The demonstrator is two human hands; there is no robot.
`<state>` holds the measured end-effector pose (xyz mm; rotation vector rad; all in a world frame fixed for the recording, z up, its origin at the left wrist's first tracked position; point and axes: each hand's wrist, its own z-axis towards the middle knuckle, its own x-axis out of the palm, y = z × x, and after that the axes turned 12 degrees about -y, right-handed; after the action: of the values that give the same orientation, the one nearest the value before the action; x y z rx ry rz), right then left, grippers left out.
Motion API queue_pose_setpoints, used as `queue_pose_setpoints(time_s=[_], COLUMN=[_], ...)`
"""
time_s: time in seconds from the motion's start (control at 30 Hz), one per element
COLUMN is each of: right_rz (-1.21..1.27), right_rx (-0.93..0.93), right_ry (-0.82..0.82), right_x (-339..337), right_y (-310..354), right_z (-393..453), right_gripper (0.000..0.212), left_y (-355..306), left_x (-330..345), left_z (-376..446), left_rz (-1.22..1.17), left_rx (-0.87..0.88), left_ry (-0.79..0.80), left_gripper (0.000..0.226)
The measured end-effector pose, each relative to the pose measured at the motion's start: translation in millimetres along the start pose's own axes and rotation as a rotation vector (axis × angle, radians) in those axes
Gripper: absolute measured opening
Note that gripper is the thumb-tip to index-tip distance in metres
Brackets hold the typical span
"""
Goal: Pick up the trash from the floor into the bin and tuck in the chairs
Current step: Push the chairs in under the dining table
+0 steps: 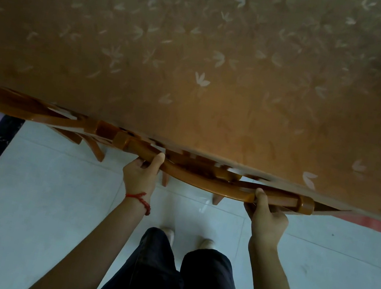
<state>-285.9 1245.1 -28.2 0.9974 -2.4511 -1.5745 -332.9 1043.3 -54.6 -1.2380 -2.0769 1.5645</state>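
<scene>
Under the counter (199,56) edge sits one chair (193,181), its top rail clamped by left hand (141,175) & right hand (267,217); 2nd chair (25,106) just left.

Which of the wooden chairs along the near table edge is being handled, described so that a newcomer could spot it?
Start at the big table with the leaf-patterned brown cover. At its near edge, just in front of the person's feet, sits the chair. Unlike the neighbouring chair further left, its curved top rail is gripped by the left hand and right hand.
</scene>
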Motion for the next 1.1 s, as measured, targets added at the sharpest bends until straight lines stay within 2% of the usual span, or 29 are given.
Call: queue_pose_setpoints(time_s=[0.8, 1.1], right_rz=[-0.024, -0.111], right_rx=[-0.032, -0.13], right_ry=[-0.004, 0.026], right_x=[4.0, 2.7], right_y=[5.5, -2.3], right_z=[12.8, 9.4], right_gripper=[0.024, 0.029], left_y=[0.0, 1.2], left_x=[9.7, 7.6], left_z=[3.4, 4.7], left_rz=[0.012, 0.051], left_rx=[0.02, 0.038], left_ry=[-0.007, 0.011], left_gripper=[0.026, 0.028])
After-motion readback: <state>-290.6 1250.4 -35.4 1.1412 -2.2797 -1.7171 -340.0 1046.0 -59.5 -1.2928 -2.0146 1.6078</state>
